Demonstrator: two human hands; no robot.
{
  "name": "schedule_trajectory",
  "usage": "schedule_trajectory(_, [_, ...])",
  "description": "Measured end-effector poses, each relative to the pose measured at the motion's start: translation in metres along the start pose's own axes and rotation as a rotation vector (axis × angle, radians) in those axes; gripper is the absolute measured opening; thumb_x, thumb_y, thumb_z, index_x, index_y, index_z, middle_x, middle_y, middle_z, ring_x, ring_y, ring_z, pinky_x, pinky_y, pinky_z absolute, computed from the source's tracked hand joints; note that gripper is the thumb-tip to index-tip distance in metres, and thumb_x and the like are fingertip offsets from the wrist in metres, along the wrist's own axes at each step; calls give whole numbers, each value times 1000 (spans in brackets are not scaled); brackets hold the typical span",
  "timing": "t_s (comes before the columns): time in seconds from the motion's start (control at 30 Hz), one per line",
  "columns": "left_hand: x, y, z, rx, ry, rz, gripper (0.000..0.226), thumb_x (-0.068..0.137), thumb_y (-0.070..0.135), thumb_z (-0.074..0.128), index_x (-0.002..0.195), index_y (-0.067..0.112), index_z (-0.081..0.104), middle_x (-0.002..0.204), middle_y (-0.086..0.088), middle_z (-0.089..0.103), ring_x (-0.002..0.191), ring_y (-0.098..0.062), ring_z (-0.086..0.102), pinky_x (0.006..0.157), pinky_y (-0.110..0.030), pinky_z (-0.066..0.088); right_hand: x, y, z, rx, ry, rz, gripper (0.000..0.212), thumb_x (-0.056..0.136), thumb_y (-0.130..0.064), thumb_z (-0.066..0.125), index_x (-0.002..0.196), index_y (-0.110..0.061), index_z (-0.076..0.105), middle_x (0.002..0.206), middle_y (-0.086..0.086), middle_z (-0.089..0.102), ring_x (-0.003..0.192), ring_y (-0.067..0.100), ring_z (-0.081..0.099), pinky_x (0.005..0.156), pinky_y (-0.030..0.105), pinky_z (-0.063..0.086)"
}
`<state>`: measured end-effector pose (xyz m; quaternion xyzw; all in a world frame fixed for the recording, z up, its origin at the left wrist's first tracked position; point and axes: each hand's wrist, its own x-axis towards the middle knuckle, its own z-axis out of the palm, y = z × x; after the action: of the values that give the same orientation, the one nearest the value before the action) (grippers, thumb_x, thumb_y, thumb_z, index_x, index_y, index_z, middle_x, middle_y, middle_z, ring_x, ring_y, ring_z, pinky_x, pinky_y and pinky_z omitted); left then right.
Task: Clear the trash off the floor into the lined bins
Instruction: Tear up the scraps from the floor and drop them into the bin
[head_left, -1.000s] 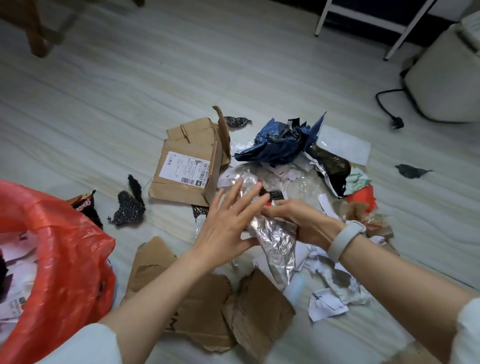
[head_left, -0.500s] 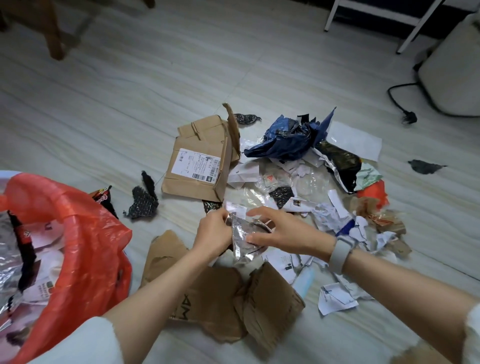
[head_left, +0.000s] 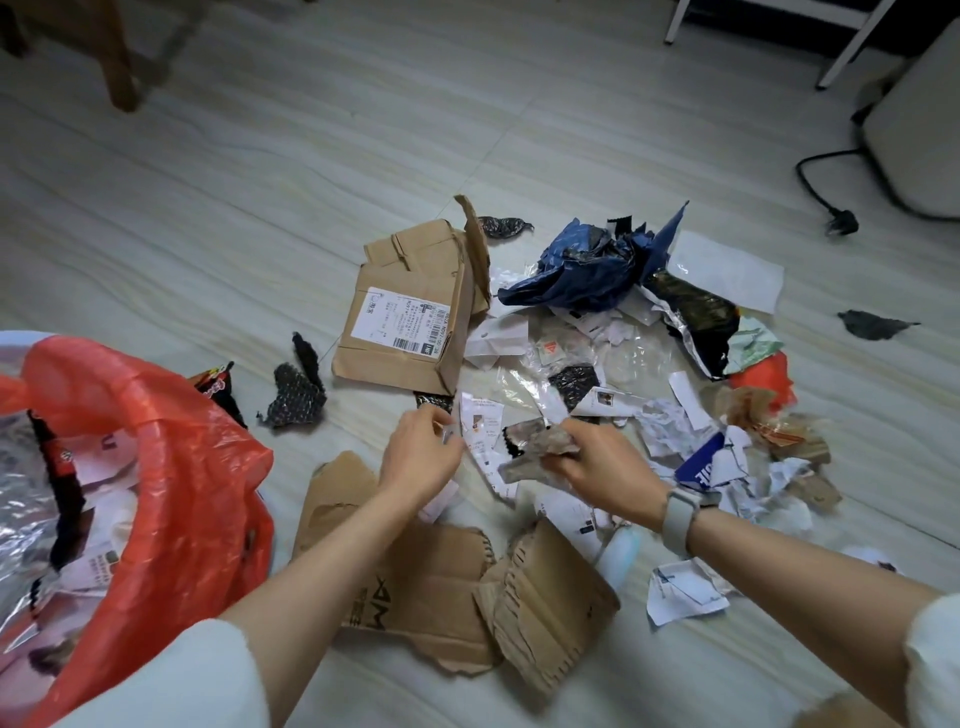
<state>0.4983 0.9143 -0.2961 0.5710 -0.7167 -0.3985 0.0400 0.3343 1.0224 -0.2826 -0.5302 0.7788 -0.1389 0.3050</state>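
Fingers of the right hand (head_left: 605, 470) curl around a crumpled foil wrapper (head_left: 540, 449) above the floor litter; the left hand (head_left: 421, 452) pinches a small clear scrap (head_left: 451, 432). The red-lined bin (head_left: 156, 467) stands left, torn cardboard (head_left: 415, 597) below.

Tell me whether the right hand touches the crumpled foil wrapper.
Touching: the head view shows the right hand gripping the crumpled foil wrapper, fingers curled round it.

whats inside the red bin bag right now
The red bin bag holds crinkled silver foil wrapping, white printed papers and a red-and-black wrapper. Whatever lies beneath them is covered, and the bag's near wall hides the rest.
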Motion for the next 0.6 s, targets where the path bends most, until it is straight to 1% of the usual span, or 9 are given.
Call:
schedule_trajectory(0.03, [5,-10,1,210,-3,78,37,87,22,55,123,18,49,128,-6,47,118,-26,43,97,-39,39,2,7,-1,-25,4,13,16,87,-24,57,90,-8,58,89,8,67,80,25,59,71,38,48])
schedule_trajectory(0.1, [11,-25,3,453,-163,158,69,84,33,60,143,29,23,153,-4,16,138,-30,16,107,-48,28,5,19,-2,-28,-16,44,15,88,-23,56,93,-9,58,91,7,67,83,24,59,73,38,48])
schedule_trajectory(0.17, [17,-33,9,572,-308,192,89,79,43,65,145,40,5,157,-1,-7,143,-30,-3,110,-53,21,6,26,-1,-40,-51,52,17,88,-25,57,94,-8,57,92,7,66,85,24,59,75,39,48])
schedule_trajectory(0.2, [20,-35,12,603,-339,197,94,77,45,66,144,42,1,157,0,-11,143,-30,-6,111,-53,18,7,29,-1,-46,-69,50,18,88,-25,58,93,-8,57,92,7,65,86,23,59,76,39,48])
schedule_trajectory(0.27, [26,-37,14,620,-337,214,96,74,45,70,144,42,5,157,-1,-6,142,-31,-2,110,-51,18,8,29,-3,-53,-109,19,16,87,-26,59,89,-10,56,94,5,65,85,20,57,77,39,48])
schedule_trajectory(0.33, [30,-38,13,610,-309,271,92,71,40,74,144,35,18,155,-7,10,139,-31,10,110,-46,25,10,25,-5,-103,-164,-39,18,86,-30,60,90,-12,56,97,5,63,87,19,56,78,38,47])
schedule_trajectory(0.43, [26,-45,10,516,-239,327,84,71,32,76,140,28,29,131,-11,39,126,-27,32,97,-34,38,18,15,-3,-197,-267,-148,31,86,-36,60,103,-10,56,115,4,54,102,19,52,84,35,45])
schedule_trajectory(0.5, [21,-49,8,420,-204,301,89,68,30,79,140,26,27,118,-9,46,117,-26,39,91,-30,38,29,4,3,-217,-321,-215,41,86,-37,60,116,-10,54,136,0,42,118,17,45,96,35,42])
schedule_trajectory(0.6, [22,-56,4,269,-173,191,111,60,27,85,145,20,14,126,-11,48,120,-27,41,100,-38,38,46,-14,22,-253,-393,-270,52,87,-36,59,129,-10,46,154,1,16,139,19,21,113,35,27])
